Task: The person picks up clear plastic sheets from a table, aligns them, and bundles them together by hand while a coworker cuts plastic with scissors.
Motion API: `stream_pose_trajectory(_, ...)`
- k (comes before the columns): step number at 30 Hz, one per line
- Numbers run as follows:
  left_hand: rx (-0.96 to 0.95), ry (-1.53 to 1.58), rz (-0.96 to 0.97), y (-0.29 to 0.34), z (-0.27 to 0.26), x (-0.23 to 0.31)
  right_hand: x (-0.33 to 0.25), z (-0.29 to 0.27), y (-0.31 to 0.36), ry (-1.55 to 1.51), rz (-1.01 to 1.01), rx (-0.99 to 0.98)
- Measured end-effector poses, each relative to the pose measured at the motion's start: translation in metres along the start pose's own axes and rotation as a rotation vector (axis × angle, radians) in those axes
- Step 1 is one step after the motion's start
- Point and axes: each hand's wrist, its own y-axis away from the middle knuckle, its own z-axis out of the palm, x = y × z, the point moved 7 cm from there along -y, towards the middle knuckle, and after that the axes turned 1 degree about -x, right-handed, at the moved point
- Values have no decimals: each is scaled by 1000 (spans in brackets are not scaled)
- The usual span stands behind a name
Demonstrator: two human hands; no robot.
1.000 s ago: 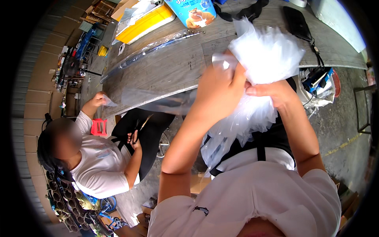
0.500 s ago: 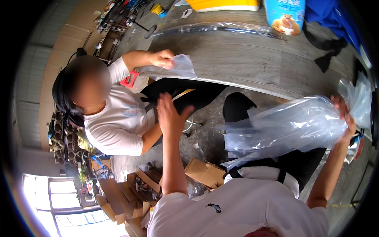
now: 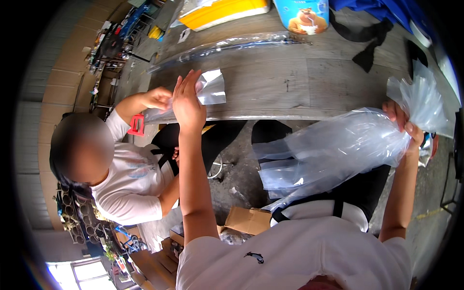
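My right hand (image 3: 403, 126) is at the right side of the frame, fingers squeezed tight around a big bundle of clear plastic bags (image 3: 338, 147). The bundle is gripped near its top. Above my fist the bag tops fan out toward the upper right. Below it the long bags hang down and to the left, across the middle of the frame, over my dark apron (image 3: 357, 188).

My left hand (image 3: 187, 102) is up in the middle left of the frame. Its fingers are straight and spread, not gripping. The fingertips touch one small clear bag (image 3: 211, 87), which sits at the near edge of the grey wooden table (image 3: 290, 82).

A second person in a white shirt (image 3: 130, 181) sits at the lower left. That person's hand (image 3: 157, 98) is just left of my left hand and holds the other end of the same small bag.

On the table, toward the top of the frame, I see a long roll of clear plastic (image 3: 227, 46), a yellow box (image 3: 227, 10), a blue carton with a cartoon bear (image 3: 302, 17), and a black strap (image 3: 365, 41). A brown cardboard box (image 3: 247, 220) lies on the floor at the lower middle.
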Motion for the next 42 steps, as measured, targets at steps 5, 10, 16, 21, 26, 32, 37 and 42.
stream_pose_trajectory(5, -70, 90, 48, -29, 20, 80, -3, 3, 0, 21, 23, 24)
stream_pose_trajectory(10, -164, 73, 193, -44, 64, 112, -7, 15, -2, 48, 18, 2)
stream_pose_trajectory(16, -292, -4, 244, -37, 85, 115, -8, 13, 2, 67, -1, -20)
stream_pose_trajectory(21, -337, -17, 249, -37, 86, 115, -13, 12, 4, 110, -28, 54)
stream_pose_trajectory(26, -353, 3, 242, -35, 87, 114, -10, 14, 4, 88, -16, 0)
stream_pose_trajectory(32, -344, 8, 221, -36, 89, 113, -9, 12, 2, 118, -26, -18)
stream_pose_trajectory(37, -273, 99, 201, -36, 83, 113, -13, 19, 3, 133, -11, 6)
stream_pose_trajectory(42, -121, 999, -277, -44, 41, 151, -13, 30, 14, 110, -32, 82)
